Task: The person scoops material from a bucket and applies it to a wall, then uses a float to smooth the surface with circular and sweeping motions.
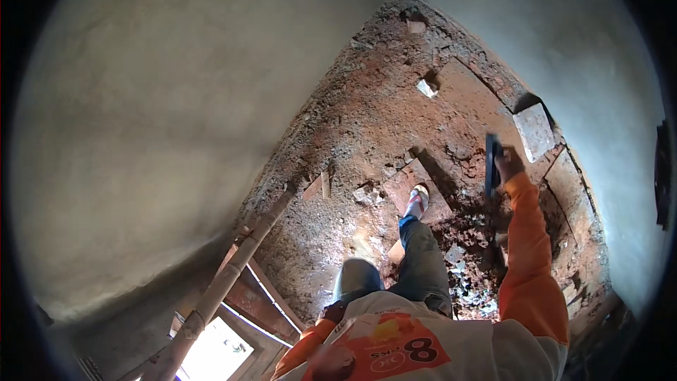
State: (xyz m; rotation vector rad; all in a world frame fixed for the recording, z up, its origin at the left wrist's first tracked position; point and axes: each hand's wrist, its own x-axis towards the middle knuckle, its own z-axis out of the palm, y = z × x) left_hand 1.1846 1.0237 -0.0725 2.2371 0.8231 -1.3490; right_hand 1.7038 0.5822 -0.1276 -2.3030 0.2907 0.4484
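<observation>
**Trowel in the right hand, above a rubble floor**

The person stands high up between two grey plastered walls and looks straight down past their own body. The right hand (509, 164) reaches out at the end of an orange sleeve (530, 261) and is closed around the handle of a dark flat plastering float (491, 164), which is seen edge-on, its blade running roughly up and down in the view, just beside the fingers on their left. The float hangs in the air over the floor, not touching either wall.

The left hand (333, 363) sits low at the bottom edge of the view, close against the front of the white and orange shirt (395, 342). It looks curled, but whether it grips anything cannot be told from here; it is well apart from the right hand.

One leg in dark trousers (422, 257) stretches forward, and the foot in a light sandal (418, 202) rests on a flat reddish slab (405, 183). The floor (367, 113) far below is red-brown earth strewn with broken brick and mortar. A pale square block (534, 132) lies near the right wall (564, 35), just past the float in the view, and a smaller pale fragment (426, 87) lies farther off toward the corner.

A bamboo pole (229, 275) slants from the lower left up toward the middle, alongside the left wall (155, 113), with wooden boards (257, 296) beside it. A bright opening (217, 353) shows beneath them at the bottom edge.
</observation>
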